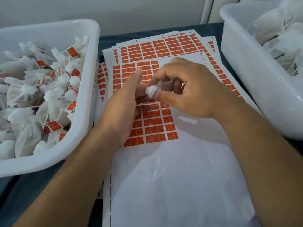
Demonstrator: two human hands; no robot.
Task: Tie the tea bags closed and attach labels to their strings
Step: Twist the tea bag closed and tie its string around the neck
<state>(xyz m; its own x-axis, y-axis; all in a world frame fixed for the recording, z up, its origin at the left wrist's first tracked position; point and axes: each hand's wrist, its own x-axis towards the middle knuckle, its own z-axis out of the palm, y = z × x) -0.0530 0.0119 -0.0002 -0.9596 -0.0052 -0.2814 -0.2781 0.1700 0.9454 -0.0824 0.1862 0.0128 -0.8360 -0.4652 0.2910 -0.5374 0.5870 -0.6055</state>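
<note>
Centrally, both hands [164, 94] around tea bag [151, 91].

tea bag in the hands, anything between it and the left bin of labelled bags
Nothing visible. The tea bag, held by both hands, sits over the label sheets; the left bin is open-topped beside them.
</note>
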